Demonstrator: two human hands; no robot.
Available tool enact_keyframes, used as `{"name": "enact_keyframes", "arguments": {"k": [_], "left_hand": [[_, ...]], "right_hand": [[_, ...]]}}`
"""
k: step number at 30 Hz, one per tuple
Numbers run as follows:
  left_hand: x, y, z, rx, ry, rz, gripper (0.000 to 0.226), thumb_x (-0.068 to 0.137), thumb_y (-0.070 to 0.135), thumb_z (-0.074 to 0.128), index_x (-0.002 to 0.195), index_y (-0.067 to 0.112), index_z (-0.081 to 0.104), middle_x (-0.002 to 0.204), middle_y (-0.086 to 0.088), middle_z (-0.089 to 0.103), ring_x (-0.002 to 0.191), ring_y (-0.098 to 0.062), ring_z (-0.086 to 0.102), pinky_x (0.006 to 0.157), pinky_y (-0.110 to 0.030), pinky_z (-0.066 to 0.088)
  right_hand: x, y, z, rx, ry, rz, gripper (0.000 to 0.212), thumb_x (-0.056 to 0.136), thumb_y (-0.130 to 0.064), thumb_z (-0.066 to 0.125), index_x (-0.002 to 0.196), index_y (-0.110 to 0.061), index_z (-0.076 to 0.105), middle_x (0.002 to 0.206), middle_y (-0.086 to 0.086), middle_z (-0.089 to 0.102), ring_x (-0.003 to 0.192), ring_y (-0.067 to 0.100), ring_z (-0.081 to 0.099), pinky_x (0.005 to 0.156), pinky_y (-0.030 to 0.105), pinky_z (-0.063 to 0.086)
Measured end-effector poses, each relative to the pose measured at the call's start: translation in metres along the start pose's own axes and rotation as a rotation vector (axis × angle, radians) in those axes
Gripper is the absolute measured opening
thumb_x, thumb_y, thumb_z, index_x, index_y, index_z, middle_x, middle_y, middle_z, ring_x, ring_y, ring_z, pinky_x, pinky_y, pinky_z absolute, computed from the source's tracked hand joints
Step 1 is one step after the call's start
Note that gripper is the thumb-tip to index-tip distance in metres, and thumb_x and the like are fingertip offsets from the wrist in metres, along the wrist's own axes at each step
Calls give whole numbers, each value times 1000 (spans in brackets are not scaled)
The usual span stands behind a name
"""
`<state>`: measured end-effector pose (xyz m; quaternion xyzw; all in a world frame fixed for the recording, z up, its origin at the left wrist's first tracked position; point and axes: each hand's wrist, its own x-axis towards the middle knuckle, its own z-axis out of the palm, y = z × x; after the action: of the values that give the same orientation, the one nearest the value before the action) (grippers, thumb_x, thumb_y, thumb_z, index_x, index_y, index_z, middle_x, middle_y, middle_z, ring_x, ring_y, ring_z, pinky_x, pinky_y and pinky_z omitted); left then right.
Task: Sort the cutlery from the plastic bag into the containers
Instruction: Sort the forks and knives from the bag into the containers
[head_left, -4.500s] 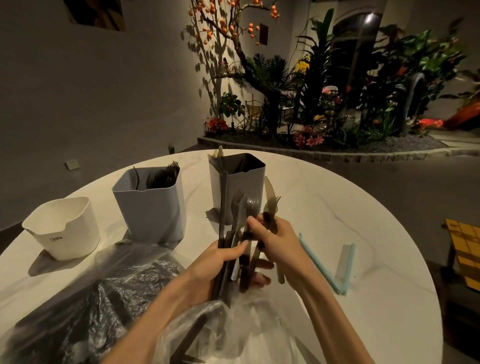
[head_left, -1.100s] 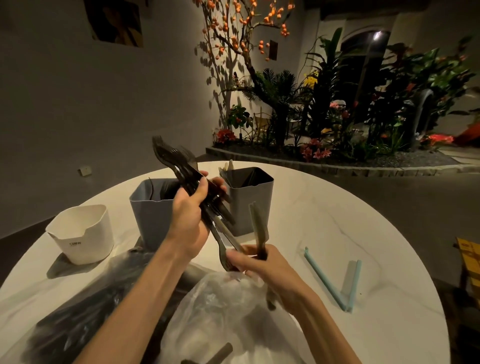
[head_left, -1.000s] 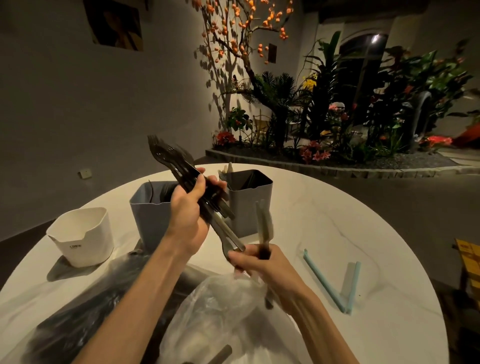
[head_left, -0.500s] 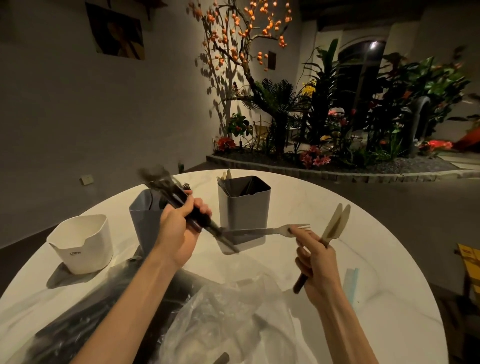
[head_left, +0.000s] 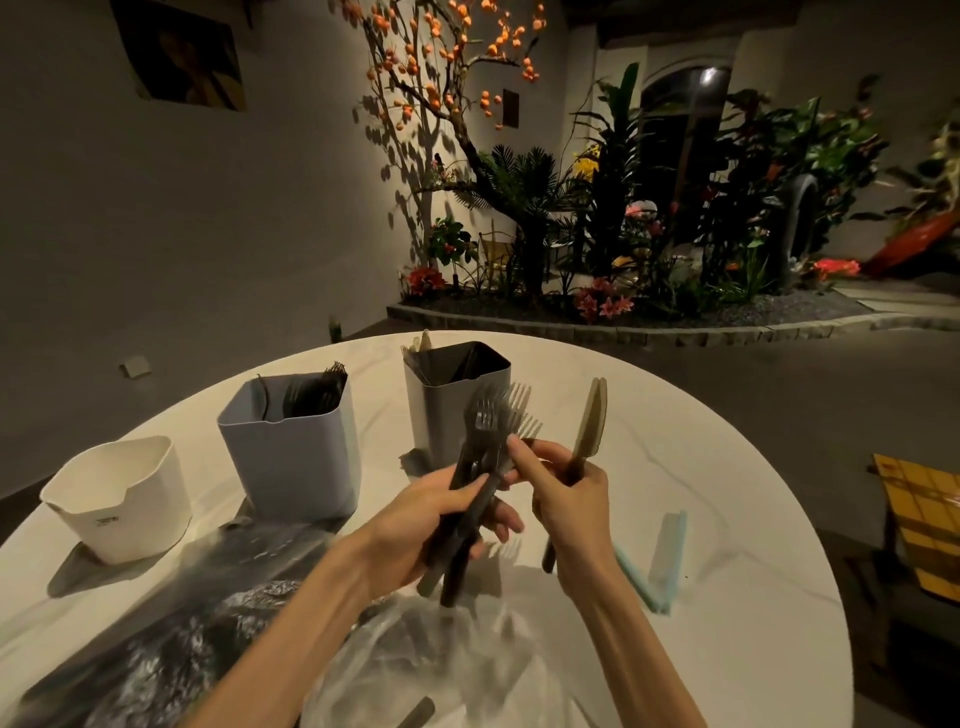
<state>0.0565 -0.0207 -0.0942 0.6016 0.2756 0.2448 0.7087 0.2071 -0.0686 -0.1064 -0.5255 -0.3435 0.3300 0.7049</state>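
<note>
My left hand grips a bundle of dark forks, tines up, above the table's middle. My right hand holds two beige knives upright, and its forefinger touches the fork bundle. Three containers stand behind: a white one at the left, a blue-grey one with dark forks in it, and a grey one with knives. The clear plastic bag lies crumpled near me, with more cutlery inside.
A round white marble table carries everything. A dark crinkled plastic bag lies at the front left. A light blue bag clip lies open at the right. A planter bed with a tree stands beyond the table.
My left hand swung the fork bundle from over the blue-grey container to the middle, tines up. My right hand came back left with the knives, and the single fork has joined the bundle.
</note>
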Motion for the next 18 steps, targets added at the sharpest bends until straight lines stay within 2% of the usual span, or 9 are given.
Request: {"name": "enact_keyframes", "arguments": {"k": [2,4,5,7,10,13,14,16,18], "left_hand": [[0,0,1,-57,-12,-38,34,104,25,44,129,6,57,81,-17,63,68,-24,62,64,-34,53],[2,-1,-2,-156,-36,-85,38,103,26,44,129,1,52,72,-9,49,52,-18,48,52,-29,48],[2,-3,-4,-233,-55,-113,38,102,27,44,128,1,51,71,-7,42,46,-13,38,44,-24,40],[3,-5,-7,-359,-97,-156,36,103,32,45,124,5,54,69,-3,32,41,-7,24,36,-18,25],[2,-7,-6,-318,-100,-156,40,103,43,47,119,8,57,68,-3,25,41,-6,21,36,-18,22],[3,-4,-1,-298,-31,-59,35,100,40,54,113,8,58,67,-2,23,42,-7,20,36,-18,19],[4,-1,0,-310,2,-2,32,99,38,56,107,8,60,66,-2,24,41,-6,21,36,-18,19],[8,5,0,-294,84,121,28,95,34,61,94,6,59,62,-1,28,39,-6,26,35,-16,23],[12,9,-3,-262,166,219,25,95,32,62,90,9,53,61,-3,32,39,-7,30,35,-17,29]], "right_hand": [[2,5,0,-31,43,-21,21,87,-34,78,91,-14,79,75,3,75,60,2,64,63,19,45],[6,11,0,-64,100,-8,28,81,-42,81,92,-16,78,86,-1,75,82,6,69,72,19,46],[8,13,1,-82,123,9,33,79,-45,82,94,-16,77,91,-1,75,89,9,68,73,18,46],[9,15,1,-101,139,24,34,79,-46,82,93,-16,75,92,-1,73,90,12,67,72,17,46],[7,13,1,-140,118,-32,24,81,-43,81,82,-19,75,81,-5,72,83,9,67,72,18,46],[0,10,7,-87,101,6,29,81,-52,77,93,-26,72,89,-7,71,83,7,65,78,24,48],[-3,8,8,-41,45,41,35,79,-58,76,95,-27,71,90,-5,70,76,7,62,72,24,48],[-9,1,5,-32,-229,109,37,80,-59,75,94,-25,75,85,0,73,53,6,45,51,21,35],[-14,-8,0,-107,-489,131,28,87,-42,76,99,-17,79,90,5,78,44,2,40,45,17,27]]}}
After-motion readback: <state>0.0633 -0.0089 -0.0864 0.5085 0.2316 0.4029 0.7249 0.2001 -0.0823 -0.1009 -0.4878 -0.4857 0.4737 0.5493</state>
